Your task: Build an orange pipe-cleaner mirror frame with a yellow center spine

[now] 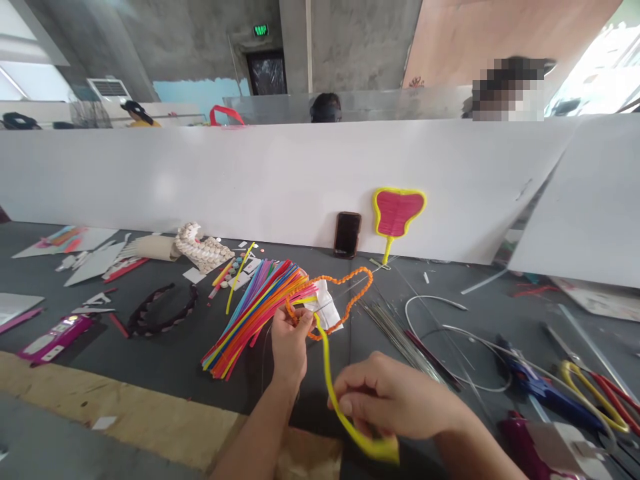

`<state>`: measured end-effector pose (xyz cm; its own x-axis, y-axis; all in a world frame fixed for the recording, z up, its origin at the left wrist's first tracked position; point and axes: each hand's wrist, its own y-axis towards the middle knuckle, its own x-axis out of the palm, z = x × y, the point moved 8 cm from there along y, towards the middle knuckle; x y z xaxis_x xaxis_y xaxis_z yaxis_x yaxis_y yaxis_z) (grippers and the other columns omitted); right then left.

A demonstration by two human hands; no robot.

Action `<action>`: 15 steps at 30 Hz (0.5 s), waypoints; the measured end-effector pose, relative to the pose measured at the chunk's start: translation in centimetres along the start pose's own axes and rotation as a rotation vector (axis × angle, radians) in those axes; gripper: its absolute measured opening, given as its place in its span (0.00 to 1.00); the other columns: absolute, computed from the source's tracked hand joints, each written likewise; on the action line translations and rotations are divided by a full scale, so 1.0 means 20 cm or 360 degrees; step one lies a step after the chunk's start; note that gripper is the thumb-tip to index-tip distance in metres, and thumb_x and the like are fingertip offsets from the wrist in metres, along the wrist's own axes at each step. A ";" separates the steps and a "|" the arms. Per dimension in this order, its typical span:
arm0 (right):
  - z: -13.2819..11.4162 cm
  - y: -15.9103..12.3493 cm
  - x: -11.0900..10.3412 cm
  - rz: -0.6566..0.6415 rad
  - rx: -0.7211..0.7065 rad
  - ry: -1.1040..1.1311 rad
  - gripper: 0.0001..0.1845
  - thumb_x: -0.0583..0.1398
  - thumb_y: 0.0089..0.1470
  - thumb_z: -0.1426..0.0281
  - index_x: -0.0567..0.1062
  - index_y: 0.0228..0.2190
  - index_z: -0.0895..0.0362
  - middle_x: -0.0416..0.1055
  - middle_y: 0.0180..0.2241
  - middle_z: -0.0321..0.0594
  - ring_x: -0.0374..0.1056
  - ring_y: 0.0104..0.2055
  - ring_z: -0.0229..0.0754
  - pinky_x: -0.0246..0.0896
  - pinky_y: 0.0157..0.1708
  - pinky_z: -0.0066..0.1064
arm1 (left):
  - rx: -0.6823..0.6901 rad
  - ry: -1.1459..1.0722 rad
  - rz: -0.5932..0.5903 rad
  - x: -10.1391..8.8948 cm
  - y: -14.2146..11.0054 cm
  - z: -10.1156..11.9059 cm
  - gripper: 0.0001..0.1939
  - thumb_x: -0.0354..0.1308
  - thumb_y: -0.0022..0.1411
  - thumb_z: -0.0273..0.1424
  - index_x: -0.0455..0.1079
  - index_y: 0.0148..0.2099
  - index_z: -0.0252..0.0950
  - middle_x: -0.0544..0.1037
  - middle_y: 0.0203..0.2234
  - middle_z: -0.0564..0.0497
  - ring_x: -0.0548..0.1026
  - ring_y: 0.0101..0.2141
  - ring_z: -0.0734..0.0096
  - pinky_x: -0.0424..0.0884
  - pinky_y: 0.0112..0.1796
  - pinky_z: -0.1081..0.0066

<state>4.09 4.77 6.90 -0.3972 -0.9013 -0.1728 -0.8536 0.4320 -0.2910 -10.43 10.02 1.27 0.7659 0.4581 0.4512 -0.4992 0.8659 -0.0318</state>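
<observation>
My left hand (291,347) is closed, pinching the lower left of an orange twisted loop (369,283) with a thin wire running across it. From the same fingertips hangs one end of a yellow pipe cleaner (327,365). It curves down to my right hand (387,399), whose curled fingers are closed on it; the loose end below is smeared by motion. Beside my left hand lies a bundle of colourful pipe cleaners (245,319). Partly behind the loop is a piece of white paper (327,308).
A yellow-edged red fan shape (399,212) and a phone (347,235) lean on the white partition (240,180). Metal wires (400,337), blue-handled pliers (545,393) and scissors (575,383) lie right. Left are a dark headband (163,327) and a purple tool (57,339). People sit beyond.
</observation>
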 end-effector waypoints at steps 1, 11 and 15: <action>-0.03 -0.02 0.02 -0.0068 -0.0053 -0.0040 0.11 0.53 0.57 0.67 0.74 0.34 0.57 0.69 0.21 0.32 0.60 0.15 0.28 0.53 0.15 0.18 | -0.0046 -0.0051 -0.0037 0.01 0.00 0.00 0.16 0.66 0.46 0.27 0.59 0.32 0.37 0.71 0.23 0.58 0.72 0.25 0.77 0.68 0.29 0.76; -0.12 -0.05 -0.27 0.1063 -0.0489 -0.0924 0.13 0.52 0.58 0.74 0.73 0.41 0.53 0.74 0.32 0.38 0.70 0.30 0.36 0.64 0.29 0.24 | -0.0384 -0.0267 -0.0226 0.10 -0.07 -0.05 0.19 0.68 0.44 0.26 0.60 0.33 0.37 0.69 0.23 0.60 0.72 0.25 0.79 0.70 0.30 0.77; -0.09 0.01 -0.24 0.1155 -0.0592 -0.1312 0.20 0.52 0.57 0.78 0.72 0.48 0.48 0.74 0.41 0.40 0.73 0.35 0.38 0.66 0.31 0.23 | -0.0399 -0.0283 -0.0286 0.13 -0.09 -0.06 0.18 0.68 0.46 0.27 0.61 0.34 0.37 0.70 0.24 0.59 0.72 0.27 0.79 0.71 0.31 0.76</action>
<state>5.31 9.18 9.45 -0.6108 -0.0917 -0.7864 -0.6157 0.6796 0.3989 -7.10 9.87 1.36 0.7387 0.2709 0.6172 -0.2311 0.9620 -0.1456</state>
